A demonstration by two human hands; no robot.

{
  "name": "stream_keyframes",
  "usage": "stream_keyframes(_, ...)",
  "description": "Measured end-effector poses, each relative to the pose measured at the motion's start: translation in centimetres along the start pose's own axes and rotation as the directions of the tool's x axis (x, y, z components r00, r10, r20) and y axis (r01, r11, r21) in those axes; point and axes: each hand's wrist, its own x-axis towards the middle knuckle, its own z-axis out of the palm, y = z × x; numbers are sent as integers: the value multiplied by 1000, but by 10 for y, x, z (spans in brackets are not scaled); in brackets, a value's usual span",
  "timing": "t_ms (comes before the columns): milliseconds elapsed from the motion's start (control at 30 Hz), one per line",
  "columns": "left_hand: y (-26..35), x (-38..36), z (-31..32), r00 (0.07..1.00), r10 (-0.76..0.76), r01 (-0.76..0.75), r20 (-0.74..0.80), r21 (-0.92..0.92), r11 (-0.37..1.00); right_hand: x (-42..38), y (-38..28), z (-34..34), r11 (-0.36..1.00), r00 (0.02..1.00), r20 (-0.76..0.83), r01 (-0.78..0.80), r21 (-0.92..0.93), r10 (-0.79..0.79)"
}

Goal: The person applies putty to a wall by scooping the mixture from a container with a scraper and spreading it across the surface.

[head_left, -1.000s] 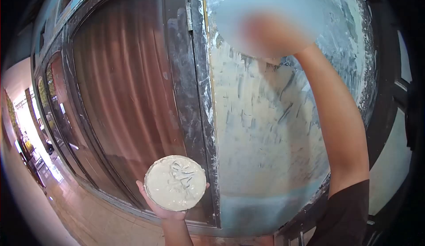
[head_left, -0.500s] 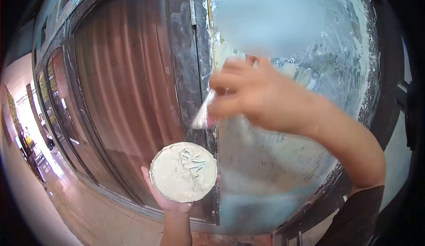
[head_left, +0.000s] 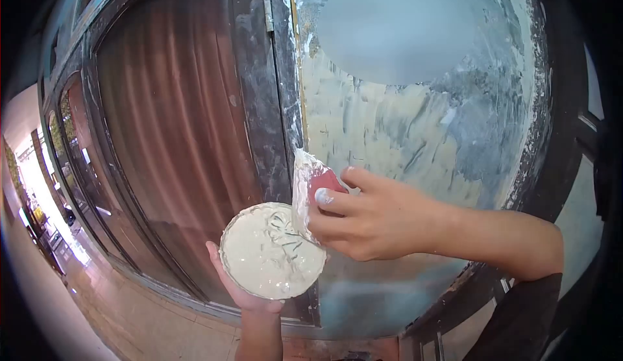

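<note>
From below, my left hand (head_left: 235,289) holds up a round tub of cream-coloured putty (head_left: 259,257), its surface rippled near the upper right. My right hand (head_left: 363,221) is closed on a red putty scraper (head_left: 326,180), whose left side is coated with white paste. The scraper's lower end is right at the tub's upper right rim, and its upper corner overlaps the edge of the patchy wall panel (head_left: 396,127). White paste also covers a fingertip of the right hand.
A dark wooden frame (head_left: 259,101) with a metal hinge (head_left: 268,10) borders the panel on the left. Beside it is a glass pane with a reddish-brown curtain (head_left: 169,114) behind. Tiled floor (head_left: 156,315) runs toward a bright opening at far left.
My right hand has come down from the panel to the tub's rim with the scraper, turning it so its red face shows. The left hand keeps the tub in nearly the same place.
</note>
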Motion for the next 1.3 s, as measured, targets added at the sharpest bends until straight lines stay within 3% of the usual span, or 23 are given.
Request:
stream_keyframes(67,0,-1,2,1000,-4,4,-11,17,1000,-1,-2,3,1000,998,-58,-12,-18,11)
stream_keyframes(233,1,-3,0,997,17,-17,-69,7,1000,2,-8,4,999,999,-28,-18,-35,17)
stream_keyframes(533,-7,-9,11,999,-30,30,-14,-8,1000,11,-22,12,992,977,-174,-121,14,122)
stream_keyframes(567,-5,-8,-3,994,-77,90,80,-170,981,11,-21,11,992,978,-168,-127,-17,122)
stream_keyframes(700,-4,-9,-4,994,-71,91,89,-255,963,12,-20,8,989,969,-198,-149,0,146)
stream_keyframes(800,-4,-9,-3,995,-77,89,67,-193,977,11,-16,5,979,951,-231,-205,20,204)
stream_keyframes(867,-5,-10,-3,998,-45,41,-48,-83,996,10,-10,5,965,929,-266,-263,13,257)
stream_keyframes(967,-6,-8,-10,987,-75,86,-140,72,994,2,16,-10,942,930,-177,-334,-47,321)
stream_keyframes(1000,-6,-8,-9,988,-76,86,-137,71,994,-1,30,-13,916,915,-156,-389,-97,372)
stream_keyframes(1067,-8,-7,-5,988,-121,115,-96,-68,991,-12,86,-22,830,772,-320,-548,104,550)
stream_keyframes(1133,-9,-6,-1,983,-123,111,-134,-96,989,-15,112,-40,662,613,-253,-670,335,749)
stream_keyframes(1167,-10,-5,0,977,-123,103,-172,-122,987,-18,124,-43,660,611,-253,-673,332,750)
stream_keyframes(1200,-11,-5,-1,977,-127,107,-169,-122,987,-21,135,-46,590,537,-246,-730,345,807)
stream_keyframes(1233,-11,-4,-4,983,-135,129,-122,-53,990,-24,146,-48,516,458,-238,-779,357,857)
stream_keyframes(1267,-11,-4,-6,986,-146,147,-77,16,989,-28,156,-46,514,455,-239,-781,354,858)
stream_keyframes(1300,-10,-6,-4,977,-188,200,100,-123,972,-30,164,-42,511,452,-245,-803,308,858)
